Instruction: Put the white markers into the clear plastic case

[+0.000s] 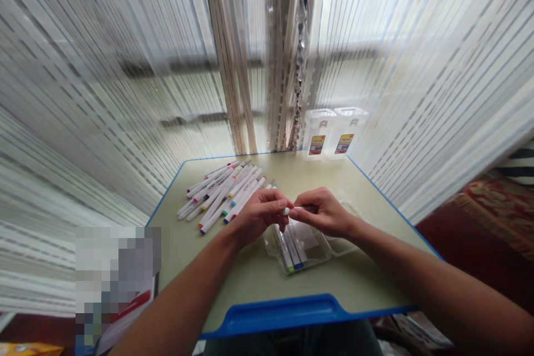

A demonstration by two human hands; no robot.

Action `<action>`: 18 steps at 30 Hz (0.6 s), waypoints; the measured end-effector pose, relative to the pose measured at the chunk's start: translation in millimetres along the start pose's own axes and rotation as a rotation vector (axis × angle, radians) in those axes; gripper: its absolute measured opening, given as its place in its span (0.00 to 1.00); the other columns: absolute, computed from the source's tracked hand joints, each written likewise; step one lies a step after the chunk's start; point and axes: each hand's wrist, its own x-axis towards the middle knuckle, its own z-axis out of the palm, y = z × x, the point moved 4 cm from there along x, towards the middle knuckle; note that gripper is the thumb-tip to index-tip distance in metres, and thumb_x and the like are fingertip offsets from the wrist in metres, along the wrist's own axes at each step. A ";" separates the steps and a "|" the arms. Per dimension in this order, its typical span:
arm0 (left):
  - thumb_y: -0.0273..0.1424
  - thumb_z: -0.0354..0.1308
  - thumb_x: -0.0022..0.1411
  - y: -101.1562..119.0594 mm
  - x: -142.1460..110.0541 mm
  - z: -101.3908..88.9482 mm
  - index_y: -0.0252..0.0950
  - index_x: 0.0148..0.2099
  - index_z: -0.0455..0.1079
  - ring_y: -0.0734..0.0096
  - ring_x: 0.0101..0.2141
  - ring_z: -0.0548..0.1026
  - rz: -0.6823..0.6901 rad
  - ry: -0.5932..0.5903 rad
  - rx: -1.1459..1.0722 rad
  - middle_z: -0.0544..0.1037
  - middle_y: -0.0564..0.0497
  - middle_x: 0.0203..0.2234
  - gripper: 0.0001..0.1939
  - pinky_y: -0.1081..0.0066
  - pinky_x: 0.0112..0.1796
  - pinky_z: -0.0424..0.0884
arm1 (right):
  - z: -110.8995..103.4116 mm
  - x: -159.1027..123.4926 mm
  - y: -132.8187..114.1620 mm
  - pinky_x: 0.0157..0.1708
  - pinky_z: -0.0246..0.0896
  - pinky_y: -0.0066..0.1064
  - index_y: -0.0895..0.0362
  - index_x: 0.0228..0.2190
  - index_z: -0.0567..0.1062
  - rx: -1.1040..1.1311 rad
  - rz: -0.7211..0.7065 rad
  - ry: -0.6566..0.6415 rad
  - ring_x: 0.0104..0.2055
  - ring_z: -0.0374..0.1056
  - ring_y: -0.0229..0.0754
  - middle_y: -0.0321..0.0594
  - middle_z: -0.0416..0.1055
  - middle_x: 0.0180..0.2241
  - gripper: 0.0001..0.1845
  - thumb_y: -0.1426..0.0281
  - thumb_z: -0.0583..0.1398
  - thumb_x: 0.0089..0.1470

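Above the middle of the table, my left hand [266,208] and my right hand [320,212] meet with fingers pinched around a marker [286,212]. Only its white and green end shows; the rest is hidden by my fingers. Below them lies an open clear plastic case [320,256], its lid folded out to the right and partly under my right hand. A few white markers [291,253] lie along the case's left side, with lime green and blue ends towards me. Left of my hands is a loose pile of white markers [221,194] with differently coloured ends.
Two clear lidded boxes [316,130] with labels stand at the table's back right. The pale green table [242,289] has a blue rim and a blue tray ledge [283,311] at the front. String curtains [167,94] hang behind. Patterned fabric [500,217] lies at the right.
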 end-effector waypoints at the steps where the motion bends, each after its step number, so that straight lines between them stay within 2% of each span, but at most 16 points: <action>1: 0.32 0.67 0.51 0.0 -0.3 0.5 0.29 0.29 0.72 0.74 0.19 0.73 0.008 -0.014 -0.008 0.75 0.50 0.20 0.11 0.74 0.22 0.71 | -0.3 -0.2 0.3 0.19 0.36 0.26 0.61 0.15 0.65 0.012 0.005 0.001 0.20 0.44 0.29 0.28 0.46 0.17 0.24 0.59 0.64 0.52; 4: 0.33 0.66 0.53 0.2 -1.4 2.6 0.29 0.32 0.74 0.74 0.21 0.73 0.046 -0.051 -0.018 0.75 0.49 0.21 0.10 0.74 0.24 0.72 | -1.4 -0.7 1.2 0.19 0.38 0.26 0.62 0.17 0.69 0.093 0.043 0.001 0.20 0.45 0.30 0.29 0.49 0.16 0.23 0.58 0.63 0.52; 10: 0.30 0.67 0.54 -1.0 -1.9 4.4 0.33 0.40 0.78 0.75 0.24 0.75 0.126 -0.086 -0.015 0.78 0.49 0.25 0.10 0.74 0.26 0.73 | -2.2 0.4 -0.3 0.20 0.45 0.25 0.64 0.22 0.76 0.283 0.136 0.001 0.20 0.54 0.32 0.34 0.61 0.16 0.23 0.55 0.61 0.54; 18: 0.30 0.66 0.55 -3.7 0.6 -1.6 0.33 0.41 0.79 0.75 0.23 0.73 0.164 -0.070 0.064 0.78 0.47 0.26 0.10 0.73 0.25 0.70 | -0.1 1.1 0.8 0.20 0.46 0.25 0.64 0.22 0.75 0.351 0.162 -0.007 0.19 0.56 0.32 0.34 0.63 0.16 0.24 0.55 0.60 0.55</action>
